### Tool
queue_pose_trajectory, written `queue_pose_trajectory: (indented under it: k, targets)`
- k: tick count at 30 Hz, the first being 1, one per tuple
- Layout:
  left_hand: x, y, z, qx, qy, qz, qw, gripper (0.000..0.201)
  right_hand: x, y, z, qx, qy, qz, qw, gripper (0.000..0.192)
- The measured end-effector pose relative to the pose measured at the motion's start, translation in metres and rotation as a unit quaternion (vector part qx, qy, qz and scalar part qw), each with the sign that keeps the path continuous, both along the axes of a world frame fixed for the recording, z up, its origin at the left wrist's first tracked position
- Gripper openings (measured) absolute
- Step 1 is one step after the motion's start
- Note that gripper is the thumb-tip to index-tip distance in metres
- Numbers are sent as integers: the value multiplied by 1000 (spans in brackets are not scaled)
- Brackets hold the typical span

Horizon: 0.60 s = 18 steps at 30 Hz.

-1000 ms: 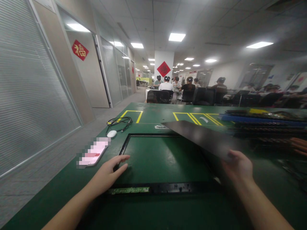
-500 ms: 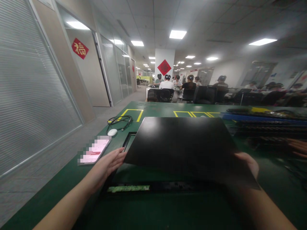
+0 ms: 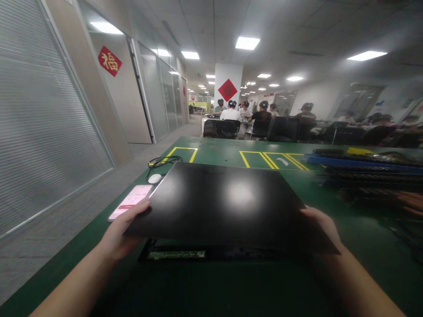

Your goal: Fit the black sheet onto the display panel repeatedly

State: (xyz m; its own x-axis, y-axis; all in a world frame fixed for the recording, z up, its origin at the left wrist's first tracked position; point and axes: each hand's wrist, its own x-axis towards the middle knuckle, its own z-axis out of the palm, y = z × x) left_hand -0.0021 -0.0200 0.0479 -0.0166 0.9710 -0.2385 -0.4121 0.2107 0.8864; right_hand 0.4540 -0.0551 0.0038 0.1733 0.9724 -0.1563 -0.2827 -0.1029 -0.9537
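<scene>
- Head view: the left hand [image 3: 120,232] is gripping the near left edge of a black panel [image 3: 224,204], with the thumb lying on top and the other fingers hidden under it.
- The right hand [image 3: 322,224] is holding the right edge of the same panel; its fingers are curling around the edge, and only the back of the hand is showing.
- The black panel is lying almost flat between both hands, above a black frame [image 3: 211,254], and it is reflecting the ceiling lights.
- Only the near strip of the frame is showing under the panel, with a narrow green circuit strip [image 3: 176,254] on its left part.
- The frame is resting on a green counter [image 3: 205,290] with yellow line markings at the far side.
- A phone [image 3: 130,201] with a lit screen is lying just beside the left hand, and a small white mouse [image 3: 154,178] with a dark cable [image 3: 164,161] is sitting further away.
- At the right side, stacked dark trays [image 3: 363,169] are standing on the counter, and another person's fingers [image 3: 411,201] are showing blurred at the picture edge.
- Far behind, people are sitting around tables on black chairs [image 3: 221,128].
</scene>
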Motion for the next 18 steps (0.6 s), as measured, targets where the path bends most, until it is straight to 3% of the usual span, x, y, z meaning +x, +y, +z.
queue_pose_trajectory:
  k: [3, 7, 18]
  targets:
    - [-2, 2, 3, 23, -18, 42, 999, 43, -11, 1, 5, -67, 86, 60, 992, 41]
    - [-5, 4, 6, 31, -51, 75, 995, 40, -15, 5, 3, -82, 36, 112, 990, 43]
    - [-5, 3, 7, 73, -20, 42, 996, 52, -13, 10, 6, -96, -52, -23, 994, 38]
